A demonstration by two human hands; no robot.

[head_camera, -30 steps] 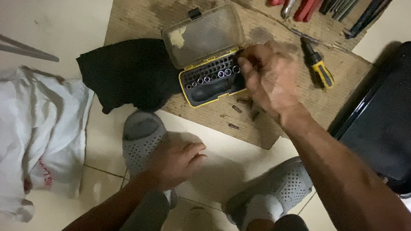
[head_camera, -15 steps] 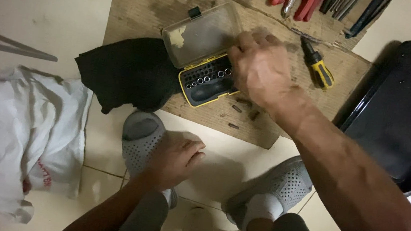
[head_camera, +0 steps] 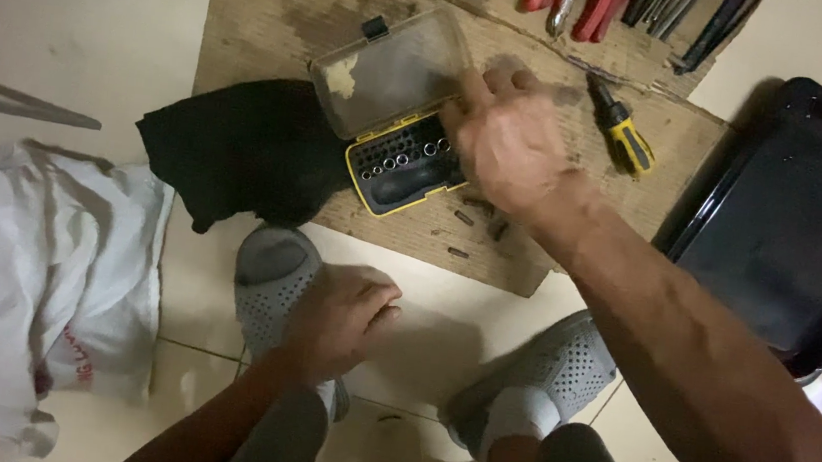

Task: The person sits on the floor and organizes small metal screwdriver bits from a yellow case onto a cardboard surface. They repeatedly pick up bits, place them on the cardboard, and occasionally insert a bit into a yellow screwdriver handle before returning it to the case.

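Right hand: the right hand (head_camera: 512, 140) reaches over the right end of the open yellow-and-black plastic bit case (head_camera: 405, 163), fingers curled down onto it; whether they pinch a bit I cannot tell.
Bit case: it lies on the brown cardboard sheet (head_camera: 282, 8), its clear hinged lid (head_camera: 391, 70) thrown open toward 11 o'clock, with a row of small metal sockets showing in the black tray.
Loose bits: a few small dark screwdriver bits (head_camera: 480, 220) lie on the cardboard at 6 o'clock of the right hand, just beside the case.
Screwdriver: a stubby yellow-and-black screwdriver (head_camera: 623, 133) lies at 3 o'clock of the hand, near it.
Cloth: a black crumpled cloth (head_camera: 238, 149) touches the case at 9 o'clock.
Tray: a black rectangular tray (head_camera: 794, 218) sits well apart at 3 o'clock.
Left hand: the left hand (head_camera: 342, 317) rests loosely curled and holding nothing on the left grey perforated slipper (head_camera: 271, 273), at 7 o'clock of the case.
Bag: a white plastic bag (head_camera: 56, 267) lies at 8 o'clock.
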